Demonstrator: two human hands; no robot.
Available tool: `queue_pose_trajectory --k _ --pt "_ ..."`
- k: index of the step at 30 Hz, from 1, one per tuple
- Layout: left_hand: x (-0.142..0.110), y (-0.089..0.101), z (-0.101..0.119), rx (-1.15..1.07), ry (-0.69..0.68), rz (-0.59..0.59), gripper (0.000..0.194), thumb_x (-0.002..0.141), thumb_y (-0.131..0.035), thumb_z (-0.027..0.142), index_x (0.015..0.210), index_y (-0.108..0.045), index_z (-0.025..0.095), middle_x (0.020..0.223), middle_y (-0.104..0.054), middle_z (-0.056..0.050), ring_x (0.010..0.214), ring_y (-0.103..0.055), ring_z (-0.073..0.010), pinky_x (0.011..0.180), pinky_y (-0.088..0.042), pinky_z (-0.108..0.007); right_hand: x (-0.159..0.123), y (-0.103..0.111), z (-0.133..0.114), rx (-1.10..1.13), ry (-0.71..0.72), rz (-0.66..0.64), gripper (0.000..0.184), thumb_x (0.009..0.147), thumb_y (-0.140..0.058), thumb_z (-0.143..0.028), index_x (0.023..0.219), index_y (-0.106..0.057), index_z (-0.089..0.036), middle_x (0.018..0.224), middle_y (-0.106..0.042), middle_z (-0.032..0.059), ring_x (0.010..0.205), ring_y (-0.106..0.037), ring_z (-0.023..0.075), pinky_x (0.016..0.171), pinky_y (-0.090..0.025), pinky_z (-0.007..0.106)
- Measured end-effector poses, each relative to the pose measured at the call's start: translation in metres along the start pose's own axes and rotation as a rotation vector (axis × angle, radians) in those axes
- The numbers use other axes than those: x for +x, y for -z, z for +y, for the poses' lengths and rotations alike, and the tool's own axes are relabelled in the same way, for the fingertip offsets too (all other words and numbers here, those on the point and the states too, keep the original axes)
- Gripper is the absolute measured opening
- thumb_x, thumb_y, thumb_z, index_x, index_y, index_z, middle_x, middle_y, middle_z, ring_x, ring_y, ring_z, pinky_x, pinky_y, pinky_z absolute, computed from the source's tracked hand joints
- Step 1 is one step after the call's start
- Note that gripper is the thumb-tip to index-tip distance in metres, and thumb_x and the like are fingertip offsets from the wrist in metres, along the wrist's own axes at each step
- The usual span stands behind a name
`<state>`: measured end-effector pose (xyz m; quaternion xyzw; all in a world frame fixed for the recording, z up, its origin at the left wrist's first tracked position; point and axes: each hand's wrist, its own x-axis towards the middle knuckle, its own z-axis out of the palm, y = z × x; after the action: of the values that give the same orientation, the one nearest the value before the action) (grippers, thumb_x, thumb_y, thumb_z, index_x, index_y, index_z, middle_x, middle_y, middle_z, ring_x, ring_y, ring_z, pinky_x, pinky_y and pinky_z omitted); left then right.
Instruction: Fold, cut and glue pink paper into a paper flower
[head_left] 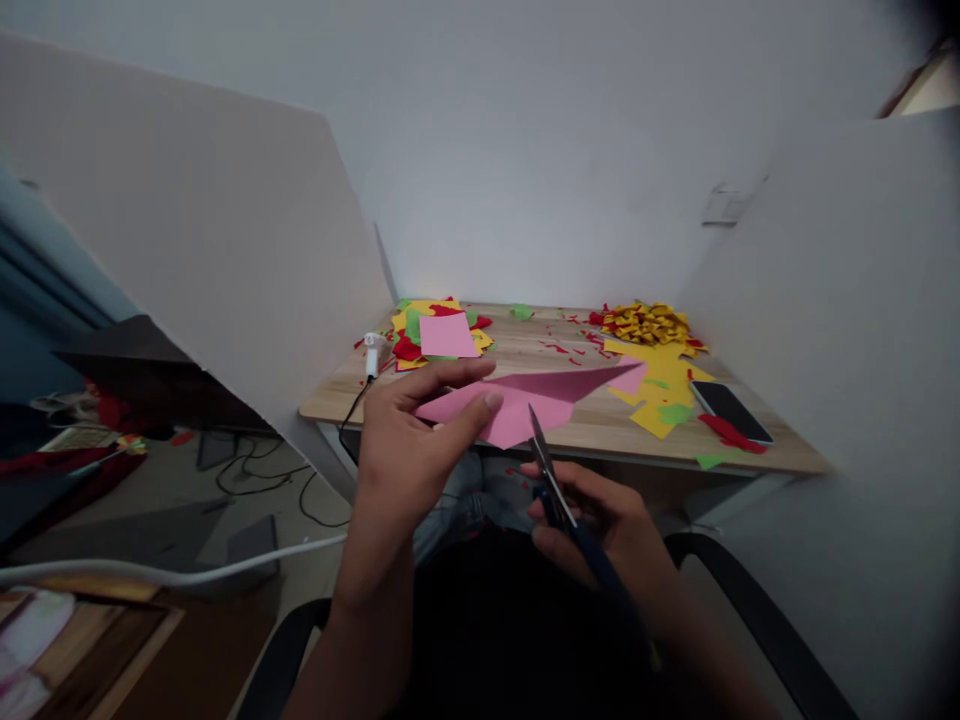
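Note:
A folded sheet of pink paper is pinched between the thumb and fingers of my left hand, held up in front of the table edge. Its right end tapers to a point. My right hand grips a pair of scissors with dark blue handles, the blades pointing up at the lower edge of the paper. The blade tip overlaps the paper in view; whether it touches, I cannot tell. Part of the right hand's fingers is hidden behind the scissors.
The wooden table bears a pile of coloured paper with a pink square, a heap of yellow and red strips, yellow sheets, a phone and a white plug. White panels stand at both sides.

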<state>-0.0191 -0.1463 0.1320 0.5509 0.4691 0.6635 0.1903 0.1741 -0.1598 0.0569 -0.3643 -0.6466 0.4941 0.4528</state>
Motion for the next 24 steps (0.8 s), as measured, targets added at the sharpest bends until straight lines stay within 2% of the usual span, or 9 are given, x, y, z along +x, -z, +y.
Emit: queue_pose_trajectory --k 2,5,9,15,18,21,24 --pt "0.001 0.001 -0.002 -0.052 0.019 -0.011 0.026 0.066 -0.088 0.027 0.089 -0.077 0.022 0.085 -0.074 -0.001 0.077 -0.069 -0.0151 0.065 -0.055 -0.022 0.000 -0.001 -0.003 -0.019 0.010 -0.003 0.044 0.068 -0.083 -0.032 0.111 -0.074 -0.034 0.078 -0.071 0.0010 0.066 -0.067 0.0178 0.060 -0.059 0.030" --pt "0.001 -0.002 -0.004 -0.213 0.079 -0.014 0.031 0.064 -0.090 0.026 0.084 -0.067 0.020 0.073 -0.067 0.004 0.059 -0.060 -0.0089 0.053 -0.049 -0.017 0.000 -0.004 -0.010 -0.031 -0.008 -0.031 0.041 0.072 -0.079 -0.028 0.113 -0.073 -0.026 0.079 -0.071 0.0014 0.068 -0.068 0.0152 0.063 -0.058 0.026" --pt "-0.004 -0.012 -0.003 -0.400 0.082 -0.045 0.029 0.072 -0.085 0.032 0.081 -0.061 0.020 0.067 -0.060 0.006 0.054 -0.055 -0.0054 0.050 -0.046 -0.014 0.000 -0.013 -0.018 0.029 0.038 -0.043 0.039 0.072 -0.077 -0.024 0.110 -0.071 -0.022 0.075 -0.071 0.0007 0.065 -0.067 0.0128 0.062 -0.056 0.022" --pt "-0.017 -0.023 0.009 -0.302 0.059 -0.138 0.023 0.085 -0.074 0.032 0.073 -0.060 0.017 0.059 -0.059 0.004 0.052 -0.054 -0.0060 0.052 -0.049 -0.016 0.003 -0.019 -0.017 0.132 0.047 -0.008 0.035 0.072 -0.079 -0.026 0.105 -0.067 -0.024 0.082 -0.066 0.0004 0.073 -0.065 0.0136 0.070 -0.056 0.024" --pt "-0.021 -0.022 0.013 -0.362 0.057 -0.110 0.017 0.085 -0.073 0.029 0.085 -0.061 0.018 0.063 -0.060 0.005 0.052 -0.054 -0.0055 0.051 -0.049 -0.016 0.002 -0.013 -0.018 0.252 -0.006 -0.120 0.038 0.075 -0.080 -0.035 0.107 -0.062 -0.027 0.094 -0.061 0.0009 0.085 -0.061 0.0147 0.079 -0.054 0.025" --pt "-0.024 -0.021 0.014 -0.403 0.071 -0.099 0.019 0.085 -0.074 0.029 0.092 -0.060 0.019 0.063 -0.059 0.005 0.051 -0.054 -0.0065 0.049 -0.049 -0.018 0.000 -0.007 -0.024 0.394 -0.034 -0.258 0.043 0.081 -0.075 -0.050 0.113 -0.056 -0.029 0.100 -0.057 0.0019 0.088 -0.059 0.0164 0.082 -0.053 0.029" --pt "-0.027 -0.020 0.015 -0.403 0.109 -0.133 0.019 0.085 -0.075 0.030 0.090 -0.059 0.020 0.059 -0.058 0.005 0.050 -0.057 -0.0079 0.049 -0.050 -0.019 -0.001 -0.006 -0.032 0.355 0.009 -0.281 0.041 0.082 -0.073 -0.053 0.111 -0.057 -0.029 0.102 -0.057 0.0030 0.087 -0.057 0.0164 0.081 -0.052 0.029"
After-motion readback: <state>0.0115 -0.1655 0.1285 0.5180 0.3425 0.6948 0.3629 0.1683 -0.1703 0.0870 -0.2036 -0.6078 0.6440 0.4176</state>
